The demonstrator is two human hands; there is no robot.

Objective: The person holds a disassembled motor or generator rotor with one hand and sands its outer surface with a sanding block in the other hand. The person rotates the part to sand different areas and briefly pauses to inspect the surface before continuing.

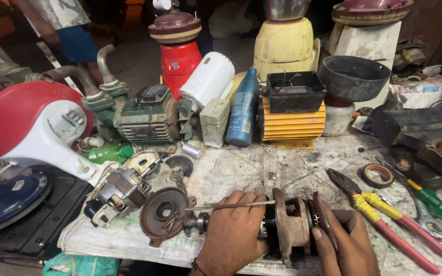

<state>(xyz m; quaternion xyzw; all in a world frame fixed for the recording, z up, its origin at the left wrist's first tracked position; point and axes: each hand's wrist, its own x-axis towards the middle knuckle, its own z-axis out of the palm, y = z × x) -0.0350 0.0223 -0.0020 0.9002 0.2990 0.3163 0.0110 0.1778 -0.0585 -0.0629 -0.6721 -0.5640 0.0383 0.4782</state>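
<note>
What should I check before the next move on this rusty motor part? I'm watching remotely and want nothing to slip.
1. Left hand grips the motor assembly on its shaft side: ok.
2. Right hand supports the opposite end: ok.
3. Thin metal rod lies across the left hand, loose or held: cannot tell.
4. Red-handled pliers within reach at the right: ok.
5. Rusty end cover lies apart from the assembly: ok.
6. Assembly resting on the cloth-covered bench: cannot tell.
</note>
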